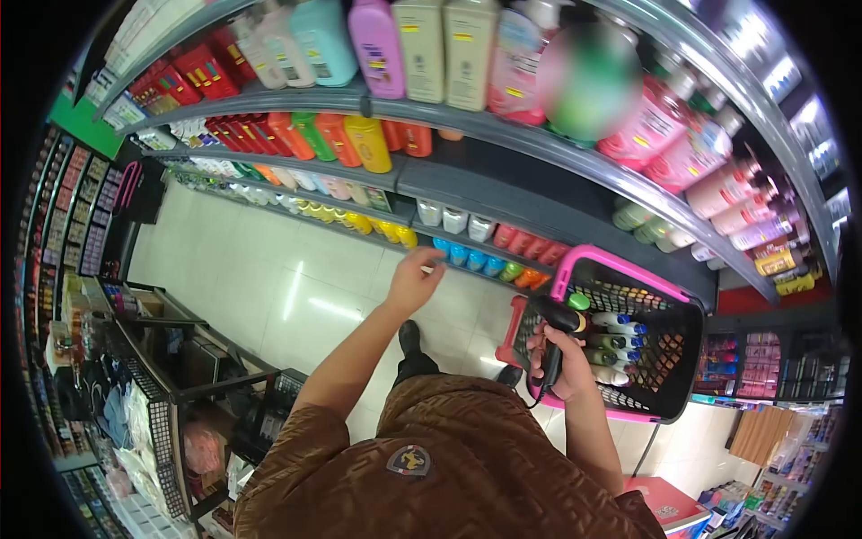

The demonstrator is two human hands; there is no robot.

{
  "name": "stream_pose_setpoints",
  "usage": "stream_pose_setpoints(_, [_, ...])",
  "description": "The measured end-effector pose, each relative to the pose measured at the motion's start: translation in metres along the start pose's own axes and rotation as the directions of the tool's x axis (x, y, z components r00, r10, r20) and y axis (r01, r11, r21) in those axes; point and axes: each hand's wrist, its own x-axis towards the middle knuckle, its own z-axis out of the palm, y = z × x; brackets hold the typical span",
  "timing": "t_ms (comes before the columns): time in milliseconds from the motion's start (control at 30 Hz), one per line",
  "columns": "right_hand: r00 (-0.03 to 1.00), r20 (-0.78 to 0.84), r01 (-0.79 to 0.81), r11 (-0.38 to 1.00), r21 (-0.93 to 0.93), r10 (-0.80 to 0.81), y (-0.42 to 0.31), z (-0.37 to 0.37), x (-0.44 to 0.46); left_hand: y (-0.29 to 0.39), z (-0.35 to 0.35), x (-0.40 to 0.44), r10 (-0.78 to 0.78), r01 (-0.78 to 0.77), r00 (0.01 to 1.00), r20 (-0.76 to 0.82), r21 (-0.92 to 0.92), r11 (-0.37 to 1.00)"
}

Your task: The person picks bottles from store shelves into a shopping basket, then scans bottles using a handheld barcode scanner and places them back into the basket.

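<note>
**Right hand gripping a black corded device beside a pink-rimmed basket**

We stand in a shop aisle, looking down past our brown jacket (449, 476) at the pale tiled floor (224, 234). Our right hand (566, 364) is closed around the handle of a black corded handheld device (558, 316), its fingers wrapped round the grip and its cord looping below. The device's head lies over the near side of a black shopping basket (662, 357) with a pink rim, which holds several bottles (612, 341), some of them blue-capped, and a green-topped item (577, 301).

Our left hand (416, 280) is raised over the floor, partly open, its fingers loosely bent and nothing visible in its grasp. In our view it appears near the row of blue containers (474, 260) on the lowest shelf; we cannot tell whether it touches anything there.

Above, the curved shelving (530, 135) carries a purple bottle (377, 49), two beige-green bottles (444, 54) and pink pump bottles (655, 124). A yellow bottle (368, 144) stands one tier down, beside orange ones (338, 139).
</note>
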Motion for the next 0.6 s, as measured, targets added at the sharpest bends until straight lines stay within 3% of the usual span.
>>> stream_pose_setpoints(33, [1.0,0.023,0.02,0.999,-0.031,-0.019,0.005,0.018,0.011,-0.014,-0.023,0.01,-0.061,0.059,0.997,-0.051,-0.037,0.998])
stream_pose_setpoints(100, [0.997,0.076,0.031,0.997,-0.072,-0.025,0.016,0.047,0.037,-0.043,-0.07,0.037,0.068,-0.048,0.989,-0.13,0.148,0.988])
stream_pose_setpoints(200, [0.991,0.119,0.089,0.981,-0.171,-0.069,0.03,0.092,0.064,-0.041,-0.134,0.075,-0.077,0.091,0.988,-0.137,0.099,0.991])
stream_pose_setpoints(367, [0.985,0.134,0.138,0.966,-0.217,-0.111,0.046,0.152,0.088,-0.047,-0.197,0.151,0.088,-0.04,0.951,-0.295,0.166,0.985])
stream_pose_setpoints(500, [0.984,0.1,0.171,0.951,-0.259,-0.15,0.054,0.17,0.098,-0.041,-0.217,0.218,0.156,-0.083,0.949,-0.274,0.26,0.962])
stream_pose_setpoints(567, [0.984,0.072,0.177,0.945,-0.274,-0.163,0.054,0.173,0.098,-0.032,-0.215,0.243,-0.032,0.12,0.965,-0.259,0.332,0.935])
stream_pose_setpoints(600, [0.983,0.054,0.182,0.947,-0.266,-0.173,0.052,0.175,0.098,-0.037,-0.212,0.257,-0.031,0.114,0.968,-0.247,0.329,0.937])
